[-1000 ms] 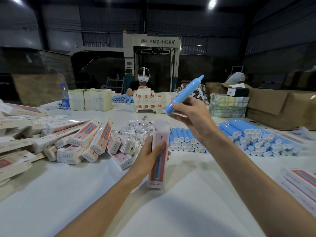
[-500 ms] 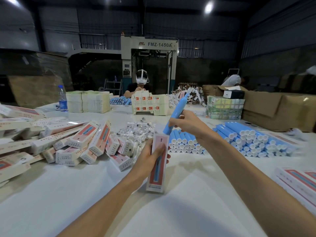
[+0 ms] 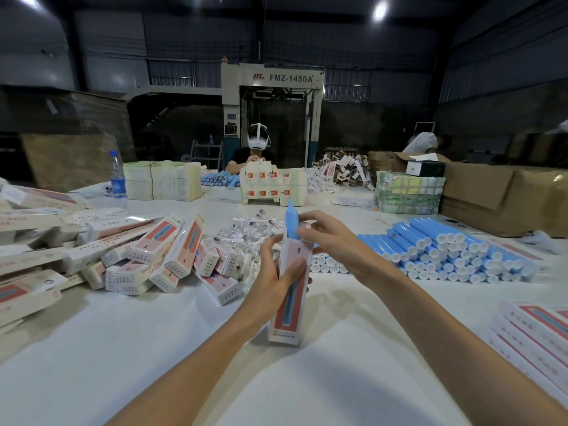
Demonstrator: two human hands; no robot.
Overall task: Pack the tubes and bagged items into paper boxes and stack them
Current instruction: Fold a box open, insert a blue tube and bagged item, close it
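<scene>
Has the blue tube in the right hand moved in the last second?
Yes. The blue tube came down from a raised tilt above the stacked blue tubes and now stands upright, partly inside the paper box the left hand holds.

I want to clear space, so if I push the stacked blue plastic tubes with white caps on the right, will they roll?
Likely: the blue plastic tubes with white caps are round and piled on their sides on the white table, so the top ones would probably roll. They look stiff, so pushing shouldn't bend them.
</scene>
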